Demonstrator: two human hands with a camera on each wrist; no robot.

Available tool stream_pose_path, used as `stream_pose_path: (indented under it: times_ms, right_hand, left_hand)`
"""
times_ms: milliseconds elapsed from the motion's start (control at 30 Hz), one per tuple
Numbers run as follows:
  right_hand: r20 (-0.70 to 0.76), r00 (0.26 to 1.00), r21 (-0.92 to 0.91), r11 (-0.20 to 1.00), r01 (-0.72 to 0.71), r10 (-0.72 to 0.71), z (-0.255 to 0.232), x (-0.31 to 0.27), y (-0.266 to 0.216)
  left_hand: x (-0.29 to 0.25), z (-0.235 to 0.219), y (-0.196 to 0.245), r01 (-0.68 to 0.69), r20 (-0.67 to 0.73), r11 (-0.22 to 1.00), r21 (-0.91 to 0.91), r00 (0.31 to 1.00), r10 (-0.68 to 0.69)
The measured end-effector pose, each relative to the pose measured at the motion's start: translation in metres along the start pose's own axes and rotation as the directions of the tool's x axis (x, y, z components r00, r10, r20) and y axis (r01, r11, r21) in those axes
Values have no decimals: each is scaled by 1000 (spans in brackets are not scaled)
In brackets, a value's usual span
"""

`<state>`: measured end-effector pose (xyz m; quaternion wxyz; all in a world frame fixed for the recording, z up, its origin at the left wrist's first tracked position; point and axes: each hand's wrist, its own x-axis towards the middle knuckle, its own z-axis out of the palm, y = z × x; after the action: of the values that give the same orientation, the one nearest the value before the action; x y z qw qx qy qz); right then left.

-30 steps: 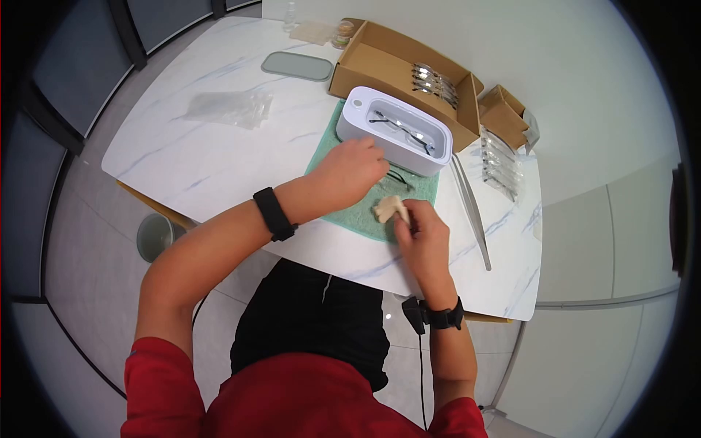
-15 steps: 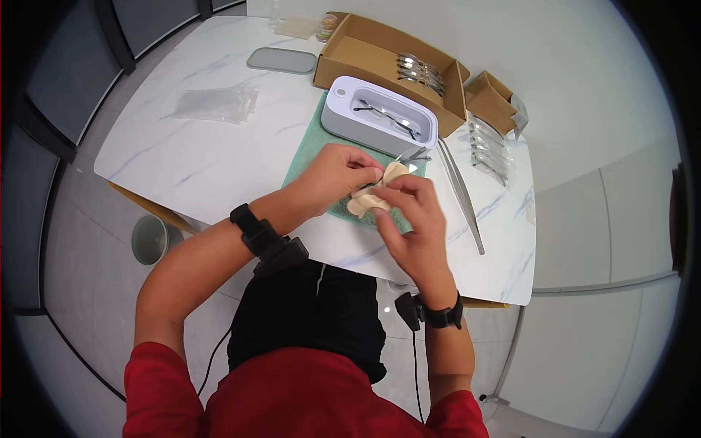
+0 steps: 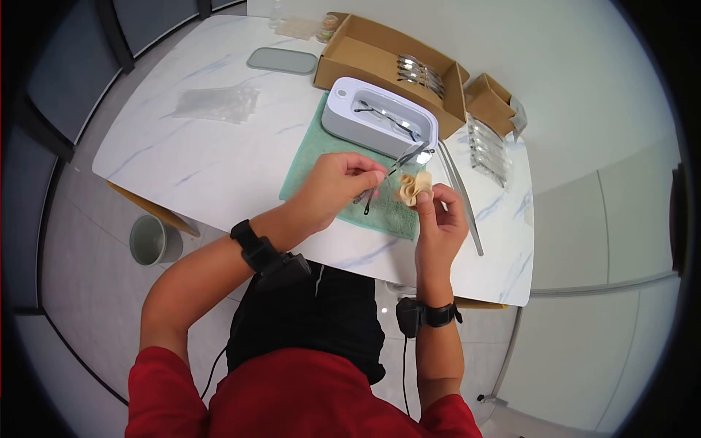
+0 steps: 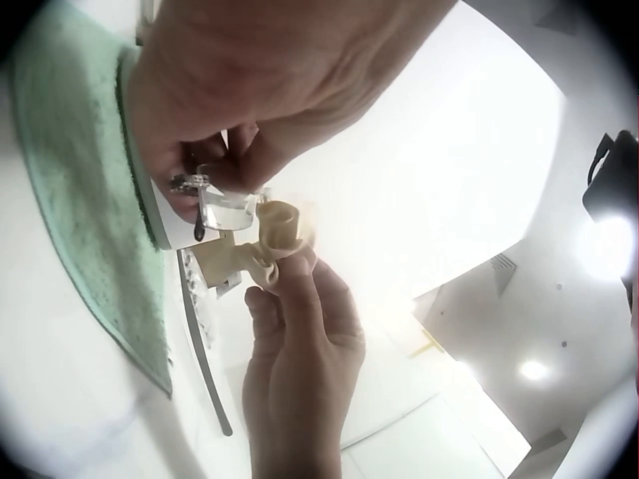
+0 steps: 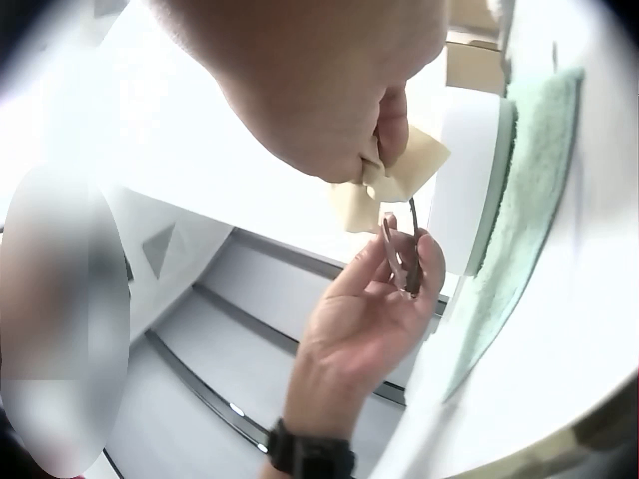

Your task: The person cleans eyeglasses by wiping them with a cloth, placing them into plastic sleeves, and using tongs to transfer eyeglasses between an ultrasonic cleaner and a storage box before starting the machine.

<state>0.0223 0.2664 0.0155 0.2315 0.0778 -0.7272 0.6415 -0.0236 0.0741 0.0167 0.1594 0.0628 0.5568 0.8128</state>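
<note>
A pair of eyeglasses (image 3: 407, 155) is pinched between the thumb and fingers of my left hand (image 3: 328, 188), held over the green towel (image 3: 303, 164). My right hand (image 3: 443, 217) pinches a crumpled cream cloth (image 3: 415, 188) just right of the glasses. In the left wrist view a clear lens (image 4: 228, 212) shows close beside the folded cloth (image 4: 280, 228). From the right wrist view, the left hand (image 5: 359, 319) grips the frame (image 5: 404, 259) below the cloth. Behind both hands stands a white ultrasonic cleaner (image 3: 365, 128) with another pair of glasses (image 3: 387, 117) inside.
Long metal tweezers (image 3: 460, 193) lie right of the towel. Behind the cleaner, a cardboard box (image 3: 358, 47) holds several glasses. Bagged glasses (image 3: 488, 150) lie at the right beside a smaller box (image 3: 491, 101). Plastic bags (image 3: 215, 104) and a grey lid (image 3: 282, 60) are left.
My left hand has picked up the glasses from the towel. The cloth came against them half a second ago; now my right hand has moved right with it, uncovering the lenses.
</note>
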Motion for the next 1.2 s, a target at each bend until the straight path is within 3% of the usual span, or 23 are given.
stream_pose_path:
  times_ms: [33, 67, 233, 300, 367, 467, 500, 533, 567, 600, 633, 733, 800, 833, 900, 967, 1033, 1067, 1100, 1133, 1167, 1200]
  right_hand:
    - [-8, 979, 253, 947, -196, 204, 3, -2, 0]
    - [27, 975, 325, 920, -219, 222, 5, -3, 2]
    - [82, 961, 405, 872, -275, 265, 15, -7, 5]
    - [190, 948, 287, 909, -301, 254, 9, -11, 9]
    - [191, 951, 246, 926, -285, 242, 3, -10, 6]
    - [-55, 996, 21, 997, 69, -68, -3, -5, -2]
    - [-58, 996, 20, 997, 68, -67, -4, -2, -10]
    - [24, 959, -264, 923, 279, -283, -7, 3, -18]
    - [165, 877, -504, 726, 469, -452, -9, 7, -24]
    - [230, 844, -505, 683, 529, -484, -5, 13, -26]
    - [292, 867, -528, 687, 499, -405, -3, 14, -25]
    - [292, 837, -587, 604, 539, -463, -11, 31, -8]
    - [151, 903, -614, 678, 404, -402, -12, 36, -7]
    - [150, 903, -613, 679, 404, -403, -10, 34, -9]
    - [339, 807, -568, 579, 585, -484, -5, 25, -14]
    - [351, 800, -583, 554, 594, -487, -10, 26, -11]
    - [-34, 964, -441, 869, 223, -264, -23, 31, 6]
    - [-172, 984, -138, 990, 25, -49, -29, 30, 18]
    - [-171, 984, -137, 990, 25, -49, -27, 29, 19]
    - [-175, 982, 44, 997, -67, 73, -25, 27, 20]
    - [-160, 968, 222, 963, -154, 192, -23, 23, 20]
    - [-122, 968, 232, 955, -185, 218, -16, 18, 19]
  left_hand:
    - [-2, 3, -1, 11, 4, 999, -36, 1000, -10]
    - [-2, 6, -3, 13, 7, 999, -37, 1000, -13]
    - [2, 11, -12, -151, -69, 988, -41, 987, 148]
    - [2, 7, -12, -161, -84, 987, 31, 983, 163]
    - [0, 4, -12, -167, -95, 981, 103, 980, 177]
    - [-6, 3, -9, -206, -112, 943, 262, 964, 242]
    - [-8, 4, -8, -211, -113, 935, 285, 961, 252]
    - [-9, 6, -9, -217, -108, 927, 306, 959, 260]
    - [-9, 7, -12, -218, -100, 928, 304, 961, 259]
    - [-9, 8, -15, -256, -65, 910, 325, 954, 292]
    - [-9, 8, -17, -295, -32, 891, 346, 945, 325]
    - [-15, 9, -16, -277, -21, 887, 370, 952, 306]
    - [-17, 8, -15, -269, -38, 894, 357, 953, 302]
    - [-17, 8, -13, -263, -49, 902, 343, 954, 297]
    - [-18, 9, -11, -216, -59, 915, 341, 966, 250]
    - [-16, 10, -13, -169, -67, 926, 337, 977, 202]
    - [-13, 9, -18, -98, -103, 994, 42, 989, 102]
    - [-12, 7, -19, -100, -108, 994, 43, 989, 104]
    - [-11, 8, -20, -72, -96, 992, -104, 993, 62]
    - [-11, 9, -20, -38, -73, 968, -249, 997, 20]
    - [-10, 12, -21, -34, -67, 968, -250, 998, 18]
    - [-9, 14, -22, -19, -50, 955, -297, 999, 5]
